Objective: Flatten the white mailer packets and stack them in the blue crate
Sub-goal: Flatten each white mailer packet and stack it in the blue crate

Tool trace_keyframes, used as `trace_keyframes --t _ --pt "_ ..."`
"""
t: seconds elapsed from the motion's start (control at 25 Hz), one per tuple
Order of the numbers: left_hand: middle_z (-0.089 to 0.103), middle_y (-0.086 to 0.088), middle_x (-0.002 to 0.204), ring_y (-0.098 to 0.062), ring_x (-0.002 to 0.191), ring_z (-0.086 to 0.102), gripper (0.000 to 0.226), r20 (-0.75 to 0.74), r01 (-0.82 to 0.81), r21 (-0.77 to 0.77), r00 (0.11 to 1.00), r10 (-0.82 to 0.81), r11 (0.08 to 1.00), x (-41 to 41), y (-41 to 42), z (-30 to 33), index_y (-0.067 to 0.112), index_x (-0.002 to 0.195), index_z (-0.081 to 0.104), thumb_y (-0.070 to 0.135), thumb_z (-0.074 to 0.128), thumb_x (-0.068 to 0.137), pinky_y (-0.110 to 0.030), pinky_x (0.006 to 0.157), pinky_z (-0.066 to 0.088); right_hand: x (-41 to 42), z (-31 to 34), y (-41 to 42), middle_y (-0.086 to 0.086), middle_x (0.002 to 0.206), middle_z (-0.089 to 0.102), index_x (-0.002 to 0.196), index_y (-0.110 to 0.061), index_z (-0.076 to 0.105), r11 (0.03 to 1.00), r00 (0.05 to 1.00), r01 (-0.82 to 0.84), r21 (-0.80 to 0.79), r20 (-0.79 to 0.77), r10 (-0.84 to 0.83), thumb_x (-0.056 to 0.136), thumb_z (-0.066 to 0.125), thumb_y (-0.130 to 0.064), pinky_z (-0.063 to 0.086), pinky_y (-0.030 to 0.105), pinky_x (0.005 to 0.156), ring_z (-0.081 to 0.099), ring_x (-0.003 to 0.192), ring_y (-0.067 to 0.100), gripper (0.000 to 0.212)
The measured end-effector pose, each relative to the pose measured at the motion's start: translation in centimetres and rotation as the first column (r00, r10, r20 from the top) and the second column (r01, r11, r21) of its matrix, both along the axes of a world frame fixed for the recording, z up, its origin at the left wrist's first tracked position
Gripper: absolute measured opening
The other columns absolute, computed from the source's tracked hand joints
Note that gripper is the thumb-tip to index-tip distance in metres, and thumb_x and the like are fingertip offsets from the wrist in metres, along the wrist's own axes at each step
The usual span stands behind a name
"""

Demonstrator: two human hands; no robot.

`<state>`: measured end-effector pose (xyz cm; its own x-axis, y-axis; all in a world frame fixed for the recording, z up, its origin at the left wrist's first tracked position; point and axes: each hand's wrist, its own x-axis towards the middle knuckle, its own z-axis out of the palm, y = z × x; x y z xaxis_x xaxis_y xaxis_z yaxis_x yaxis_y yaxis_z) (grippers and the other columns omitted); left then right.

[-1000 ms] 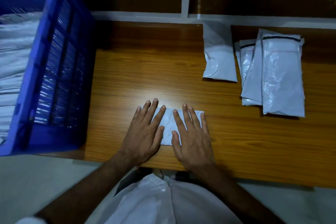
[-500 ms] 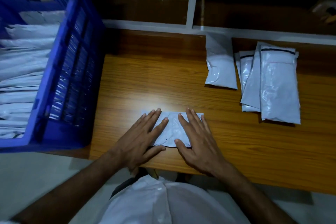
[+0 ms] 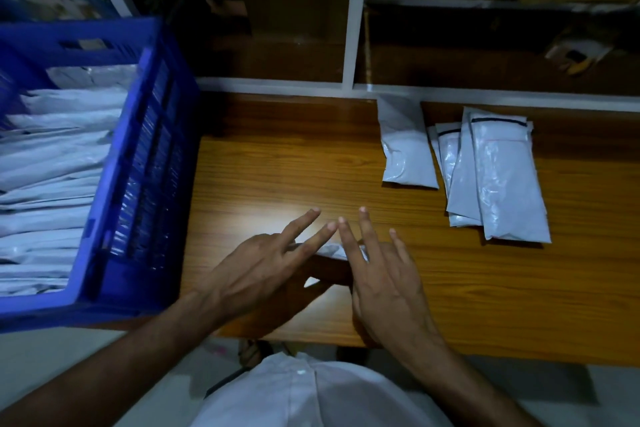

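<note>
Observed at the wooden table (image 3: 270,163), which serves as the reference for all that follows.

Near the table's front edge, at about its middle, a small folded white mailer packet (image 3: 334,250) is held between two hands. The left hand (image 3: 256,274) comes in from the crate side; two of its fingers are stretched straight out over the packet, while the thumb appears to pass beneath it. The right hand (image 3: 384,281) lies on the packet's other side, fingers straight and slightly spread, pointing toward the table's back edge. Most of the packet is hidden by the hands — only a creased white strip shows between them, so whether it lies flat on the table or is lifted clear cannot be determined.

At the table's left end stands the blue crate (image 3: 145,163), its slatted wall facing the hands. Inside it a row of white packets (image 3: 55,163) is packed, overlapping one another.

Toward the table's back right corner lie the loose packets. A single white packet (image 3: 407,152) lies alone, its far end up against the white frame (image 3: 349,42) behind the table. Just beside it, further right, is a small overlapping pile of packets (image 3: 502,177) — the top one shows a dark strip across its far end.

Below the table's front edge, the person's white garment (image 3: 311,392) is visible.
</note>
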<state>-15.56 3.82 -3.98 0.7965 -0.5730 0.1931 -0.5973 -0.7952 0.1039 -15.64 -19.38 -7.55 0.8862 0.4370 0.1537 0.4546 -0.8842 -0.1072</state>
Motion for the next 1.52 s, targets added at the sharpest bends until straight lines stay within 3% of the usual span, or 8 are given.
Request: trace_keyframes --t 0.12,0.24,0.32,0.4,0.48,0.6,1.4,1.52 --pt "0.039 -0.016 0.154 -0.018 0.069 0.065 0.119 -0.099 0.015 0.056 0.995 -0.009 0.998 0.8 1.5 0.3 0.025 0.164 0.003 0.022 0.08 0.074 -0.025 0.056 0.048 0.8 1.5 -0.8 0.021 0.157 0.046 0.163 -0.017 0.025 0.991 0.991 -0.131 -0.006 0.034 0.131 0.082 0.079 -0.028 0.033 0.053 0.121 0.067 0.119 0.029 0.098" --pt "0.037 -0.007 0.152 -0.018 0.083 0.065 0.105 -0.133 -0.045 0.082 0.99 0.055 0.996 2.5 1.7 -1.1 0.028 0.164 0.004 0.028 0.073 0.086 -0.024 0.065 0.049 3.3 0.6 -0.9 0.016 0.146 0.059 0.158 -0.017 0.038 0.988 0.989 -0.144 -0.058 0.031 0.146 0.088 0.074 -0.032 0.025 0.057 0.124 0.065 0.124 0.027 0.08" --pt "0.039 -0.013 0.156 -0.029 0.115 0.062 0.088 -0.098 -0.215 0.114 0.969 0.226 0.97 2.7 1.1 -3.0 0.022 0.161 0.024 0.034 0.072 0.088 -0.038 0.094 0.052 3.9 -0.7 0.1 0.017 0.152 0.053 0.156 -0.017 0.042 0.995 0.998 -0.053 -0.084 -0.032 0.051 0.089 0.073 -0.031 0.014 0.062 0.126 0.056 0.136 0.028 0.076" --pt "0.029 -0.019 0.162 -0.034 0.144 0.038 0.061 -0.144 -0.365 0.059 0.918 0.37 0.929 1.5 0.3 -5.5 0.016 0.157 0.035 0.035 0.053 0.101 -0.049 0.12 0.03 3.0 -2.7 1.7 0.017 0.165 0.036 0.161 -0.021 0.035 0.998 0.992 0.024 -0.06 -0.12 -0.031 0.1 0.056 -0.036 0.002 0.061 0.127 0.034 0.152 0.027 0.066" --pt "0.013 -0.019 0.168 -0.034 0.155 0.015 0.057 -0.223 -0.377 -0.011 0.904 0.365 0.926 -0.1 -0.2 -8.1 0.01 0.16 0.027 0.033 0.036 0.109 -0.054 0.123 0.02 1.6 -4.9 3.1 0.014 0.171 0.019 0.164 -0.024 0.027 0.999 0.985 0.041 0.027 -0.172 -0.035 0.107 0.039 -0.041 0.004 0.059 0.128 0.013 0.16 0.026 0.061" --pt "-0.003 -0.011 0.171 -0.027 0.158 -0.004 0.062 -0.3 -0.346 -0.087 0.903 0.307 0.934 -0.8 0.2 -10.1 0.012 0.163 0.012 0.034 0.034 0.109 -0.049 0.127 0.014 1.1 -6.7 3.8 0.011 0.174 0.004 0.166 -0.026 0.019 0.996 0.984 0.048 0.071 -0.177 -0.034 0.107 0.04 -0.039 0.009 0.057 0.128 -0.002 0.161 0.025 0.065" --pt "-0.003 -0.009 0.171 -0.024 0.158 -0.007 0.066 -0.348 -0.299 0.026 0.892 0.289 0.954 0.2 -3.6 -9.2 0.021 0.164 0.01 0.04 0.035 0.106 -0.052 0.126 0.009 1.7 -7.2 -0.2 0.005 0.175 -0.002 0.167 -0.023 0.012 0.987 0.97 0.116 0.113 -0.228 -0.088 0.109 0.038 -0.036 0.012 0.053 0.129 -0.005 0.161 0.023 0.065" --pt "-0.022 0.001 0.168 -0.014 0.154 -0.024 0.081 -0.521 -0.242 -0.036 0.833 0.189 0.97 0.6 -1.6 -7.6 0.029 0.163 -0.008 0.06 0.039 0.104 -0.043 0.127 -0.006 1.5 -7.0 -0.6 0.003 0.175 -0.005 0.167 -0.026 0.01 0.98 0.966 0.099 0.173 -0.254 -0.053 0.107 0.043 -0.044 0.008 0.052 0.13 -0.007 0.161 0.021 0.071"
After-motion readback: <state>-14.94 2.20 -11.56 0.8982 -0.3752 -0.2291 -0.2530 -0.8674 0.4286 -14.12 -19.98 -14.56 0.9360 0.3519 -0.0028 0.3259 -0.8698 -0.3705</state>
